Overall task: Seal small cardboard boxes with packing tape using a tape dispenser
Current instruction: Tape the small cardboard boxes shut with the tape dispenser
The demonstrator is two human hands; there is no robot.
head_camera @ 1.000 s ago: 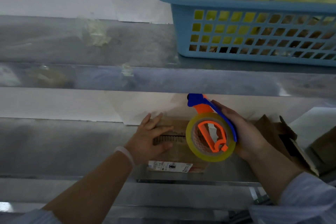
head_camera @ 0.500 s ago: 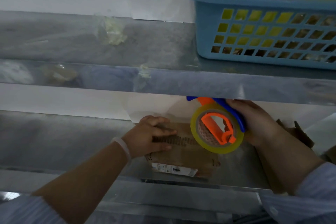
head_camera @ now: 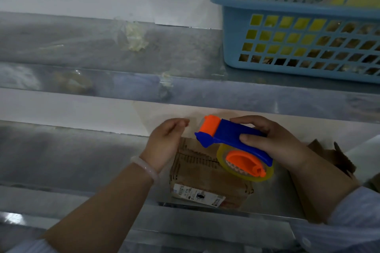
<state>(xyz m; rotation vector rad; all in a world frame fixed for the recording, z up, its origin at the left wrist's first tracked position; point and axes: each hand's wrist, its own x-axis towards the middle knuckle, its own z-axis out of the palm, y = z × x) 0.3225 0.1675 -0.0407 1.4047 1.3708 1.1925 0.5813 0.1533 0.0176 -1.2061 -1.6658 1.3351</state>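
A small brown cardboard box (head_camera: 205, 178) with a white label lies on the lower metal shelf (head_camera: 72, 160). My right hand (head_camera: 273, 144) grips the blue handle of the tape dispenser (head_camera: 230, 139), held tilted above the box's far right part. Its orange roller points left, and the yellowish tape roll (head_camera: 246, 166) hangs over the box. My left hand (head_camera: 164, 141) is raised over the box's far left corner. Its fingertips are pinched together just left of the roller, on what looks like the faint clear tape end.
The upper metal shelf (head_camera: 185, 92) juts out close above my hands. On it at the right stands a blue plastic basket (head_camera: 298, 47) with several tape rolls. More crumpled cardboard (head_camera: 333, 156) lies behind my right wrist. Tape scraps stick to the shelf wall.
My left hand has lifted off the box top and moved to the roller. My right hand has turned the dispenser so its blue handle faces up and the roller points left.
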